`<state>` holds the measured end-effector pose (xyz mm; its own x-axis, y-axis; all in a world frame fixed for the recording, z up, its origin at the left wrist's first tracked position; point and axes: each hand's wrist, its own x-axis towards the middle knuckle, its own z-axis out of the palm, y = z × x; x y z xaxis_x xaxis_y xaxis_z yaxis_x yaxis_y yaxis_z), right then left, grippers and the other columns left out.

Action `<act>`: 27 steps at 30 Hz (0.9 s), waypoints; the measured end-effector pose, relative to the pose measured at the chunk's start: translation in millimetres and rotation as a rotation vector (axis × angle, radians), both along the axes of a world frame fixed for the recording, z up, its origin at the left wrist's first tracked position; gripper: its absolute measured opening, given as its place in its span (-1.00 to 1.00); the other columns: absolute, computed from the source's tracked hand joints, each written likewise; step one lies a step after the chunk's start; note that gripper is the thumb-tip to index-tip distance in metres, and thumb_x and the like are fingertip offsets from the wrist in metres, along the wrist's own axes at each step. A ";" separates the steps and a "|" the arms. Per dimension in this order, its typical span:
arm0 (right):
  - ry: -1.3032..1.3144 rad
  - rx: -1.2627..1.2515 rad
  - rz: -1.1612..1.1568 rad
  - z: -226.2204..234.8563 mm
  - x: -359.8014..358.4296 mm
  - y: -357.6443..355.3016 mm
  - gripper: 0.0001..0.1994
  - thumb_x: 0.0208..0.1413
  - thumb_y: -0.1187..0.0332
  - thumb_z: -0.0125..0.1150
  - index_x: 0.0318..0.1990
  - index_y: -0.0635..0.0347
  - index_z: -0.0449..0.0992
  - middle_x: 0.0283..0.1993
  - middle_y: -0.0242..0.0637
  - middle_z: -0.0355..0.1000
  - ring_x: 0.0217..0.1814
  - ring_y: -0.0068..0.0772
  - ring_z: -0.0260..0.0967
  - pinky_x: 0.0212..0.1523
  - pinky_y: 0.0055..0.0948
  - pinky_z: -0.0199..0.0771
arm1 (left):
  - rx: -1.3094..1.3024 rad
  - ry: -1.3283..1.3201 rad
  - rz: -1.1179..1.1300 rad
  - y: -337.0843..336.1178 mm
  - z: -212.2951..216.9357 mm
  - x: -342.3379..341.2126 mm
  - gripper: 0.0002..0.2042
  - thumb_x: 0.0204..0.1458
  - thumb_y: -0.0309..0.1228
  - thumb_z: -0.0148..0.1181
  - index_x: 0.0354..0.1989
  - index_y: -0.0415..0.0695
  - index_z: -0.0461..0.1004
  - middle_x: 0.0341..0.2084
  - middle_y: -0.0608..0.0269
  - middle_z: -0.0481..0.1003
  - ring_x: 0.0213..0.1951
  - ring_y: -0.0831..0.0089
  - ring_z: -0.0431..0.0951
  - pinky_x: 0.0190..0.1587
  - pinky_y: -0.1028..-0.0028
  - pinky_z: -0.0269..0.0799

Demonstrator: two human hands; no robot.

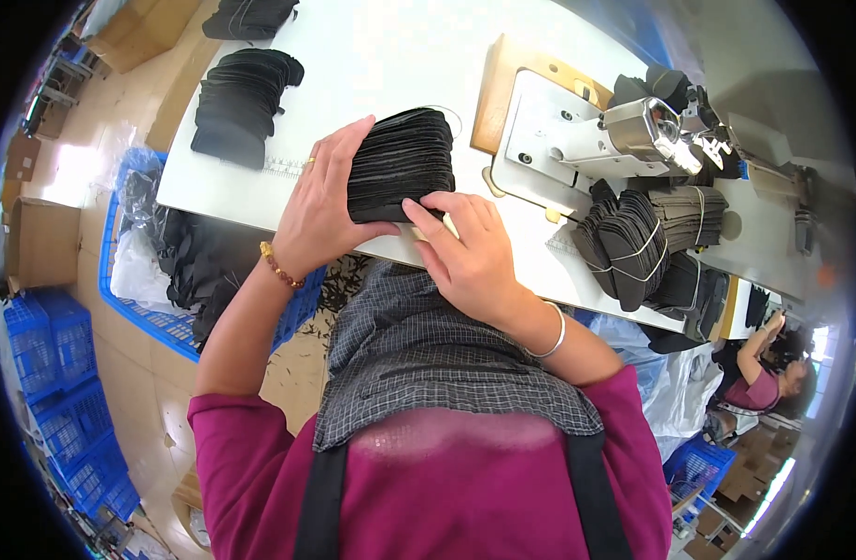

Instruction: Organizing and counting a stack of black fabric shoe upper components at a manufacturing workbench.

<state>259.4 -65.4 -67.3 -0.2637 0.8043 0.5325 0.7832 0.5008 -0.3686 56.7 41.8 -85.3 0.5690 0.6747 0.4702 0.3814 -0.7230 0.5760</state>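
Observation:
A thick stack of black cut fabric pieces (402, 161) stands at the near edge of the white table, its layers packed close together. My left hand (323, 191) is wrapped round its left side, fingers along the far left and thumb at the near bottom corner. The fingers of my right hand (473, 250) are closed against the near right corner of the same stack. Something pale shows between these fingers, too small to name. A thin pale loop (456, 118) sticks out behind the stack's far right corner.
A sewing machine (633, 135) stands on the right of the table (390, 51). Banded bundles of dark pieces (633, 243) lie beside it. Another black stack (246, 103) lies at left. A blue basket (153, 313) sits below the table's left edge. Another person (759, 378) works far right.

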 end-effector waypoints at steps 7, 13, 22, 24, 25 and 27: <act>0.021 0.074 -0.013 -8.3 -3.5 -2.8 -0.45 -0.11 0.57 0.38 0.15 0.15 0.57 -0.01 -0.26 0.44 -0.01 -0.20 0.42 0.15 -0.06 0.31 | -0.021 -0.002 0.012 -2.5 0.6 -0.1 0.17 -0.42 -0.27 0.69 0.49 -0.06 0.09 0.32 0.05 0.30 0.32 0.00 0.32 0.33 0.11 0.34; -0.067 0.086 -0.088 -13.0 -9.4 -7.8 -0.43 -0.12 0.55 0.37 0.17 0.08 0.58 -0.01 -0.37 0.44 0.00 -0.30 0.44 0.34 0.04 0.09 | 0.004 -0.021 0.018 -2.1 -1.4 0.3 0.15 -0.42 -0.29 0.68 0.48 -0.05 0.13 0.32 0.05 0.31 0.31 0.00 0.33 0.32 0.11 0.35; -0.096 0.070 -0.052 -10.6 -5.7 -10.5 -0.50 -0.15 0.54 0.37 0.06 0.01 0.64 0.05 -0.33 0.43 0.09 -0.27 0.42 0.37 0.08 0.06 | 0.009 -0.025 0.021 -2.5 -2.2 -0.5 0.14 -0.41 -0.30 0.68 0.48 -0.04 0.12 0.31 0.03 0.32 0.30 -0.01 0.34 0.32 0.12 0.36; -0.080 0.071 -0.040 -10.9 -3.5 -8.7 -0.47 -0.15 0.49 0.42 0.10 0.00 0.60 0.08 -0.28 0.42 0.13 -0.21 0.40 0.38 0.11 0.05 | 0.011 -0.021 0.017 -1.6 -3.0 -0.9 0.17 -0.40 -0.30 0.68 0.50 -0.07 0.07 0.31 0.01 0.31 0.30 -0.01 0.35 0.32 0.13 0.36; -0.062 0.072 -0.029 -8.9 -3.1 -6.0 -0.43 -0.14 0.44 0.46 0.15 0.00 0.56 0.12 -0.23 0.42 0.17 -0.16 0.39 0.39 0.14 0.05 | 0.013 -0.022 0.017 -1.4 -2.7 -1.0 0.17 -0.40 -0.30 0.68 0.50 -0.07 0.07 0.31 0.01 0.31 0.30 -0.01 0.35 0.32 0.13 0.36; -0.043 0.033 -0.036 7.8 -0.8 8.9 -0.33 -0.17 0.32 0.52 0.22 0.04 0.48 0.14 -0.16 0.41 0.23 -0.09 0.36 0.41 0.18 0.04 | -0.036 -0.023 0.018 -1.4 -3.2 -1.1 0.21 -0.39 -0.30 0.68 0.52 -0.10 0.00 0.28 0.01 0.33 0.27 0.01 0.36 0.32 0.14 0.36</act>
<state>258.6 -56.5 -59.6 -0.2581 0.7958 0.5478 0.8155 0.4835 -0.3182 55.5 40.4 -88.5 0.5462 0.7011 0.4583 0.3806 -0.6951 0.6098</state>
